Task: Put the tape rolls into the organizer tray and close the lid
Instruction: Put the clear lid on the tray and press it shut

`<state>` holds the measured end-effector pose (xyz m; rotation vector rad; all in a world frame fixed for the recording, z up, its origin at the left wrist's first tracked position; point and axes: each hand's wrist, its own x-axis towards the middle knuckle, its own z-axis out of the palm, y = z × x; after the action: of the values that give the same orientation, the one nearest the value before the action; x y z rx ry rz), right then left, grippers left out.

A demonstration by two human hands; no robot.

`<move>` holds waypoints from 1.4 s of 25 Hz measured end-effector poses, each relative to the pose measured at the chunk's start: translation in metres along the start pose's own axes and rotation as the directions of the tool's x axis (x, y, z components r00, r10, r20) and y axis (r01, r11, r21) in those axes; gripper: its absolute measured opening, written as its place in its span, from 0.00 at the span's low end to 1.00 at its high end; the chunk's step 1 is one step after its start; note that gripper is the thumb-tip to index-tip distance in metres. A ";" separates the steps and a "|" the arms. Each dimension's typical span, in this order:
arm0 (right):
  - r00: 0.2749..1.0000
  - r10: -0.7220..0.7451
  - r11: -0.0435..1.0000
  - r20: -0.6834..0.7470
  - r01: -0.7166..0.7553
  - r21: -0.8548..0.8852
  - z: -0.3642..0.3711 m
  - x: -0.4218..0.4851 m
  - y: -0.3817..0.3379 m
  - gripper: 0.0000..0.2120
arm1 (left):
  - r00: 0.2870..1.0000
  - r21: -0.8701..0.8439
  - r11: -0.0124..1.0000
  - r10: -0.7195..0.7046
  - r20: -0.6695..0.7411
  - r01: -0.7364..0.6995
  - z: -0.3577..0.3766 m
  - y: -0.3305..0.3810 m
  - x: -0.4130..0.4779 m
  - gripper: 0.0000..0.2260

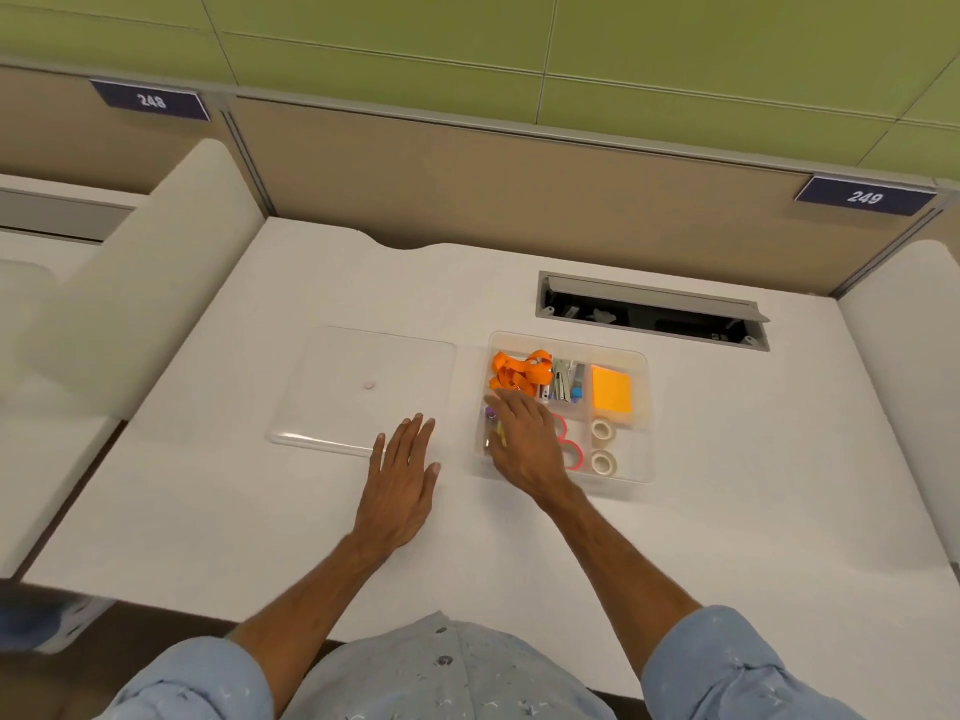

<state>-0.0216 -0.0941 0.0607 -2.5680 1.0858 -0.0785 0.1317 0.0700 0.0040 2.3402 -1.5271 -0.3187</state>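
Rolled-up blue sleeves frame the bottom edge, the left hand (402, 475) flat with fingers spread on the worktop (208, 511) just below the clear lid's (363, 387) lower-right corner — nearer it than the right hand (524, 439), fingers loosely open over the organizer tray (644, 407), where two tape rolls (602, 446) lie lower right.

I'm looking at an open-plan office. Numbered plates 248 (150, 100) and 249 (865, 196) mark partitioned white desks (260, 511). A cable hatch (652, 309) sits open.
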 end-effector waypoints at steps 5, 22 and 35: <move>0.978 -0.203 0.979 0.042 0.203 -0.001 0.034 0.017 -0.062 0.20 | 0.993 0.100 0.990 -0.101 0.055 0.095 -0.022 -0.066 -0.002 0.26; 0.910 -0.278 0.903 0.307 0.357 -0.240 0.084 0.008 -0.106 0.20 | 0.997 0.069 0.997 0.017 0.077 -0.022 -0.027 -0.119 -0.033 0.18; 0.959 -0.282 0.956 0.031 0.278 0.094 0.037 0.006 -0.075 0.28 | 0.910 0.022 0.994 0.109 -0.399 -0.110 -0.052 -0.104 -0.011 0.19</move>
<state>0.0409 -0.0392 0.0513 -2.6109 0.6801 -0.1364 0.2336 0.1267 0.0116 2.1354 -1.4400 0.1801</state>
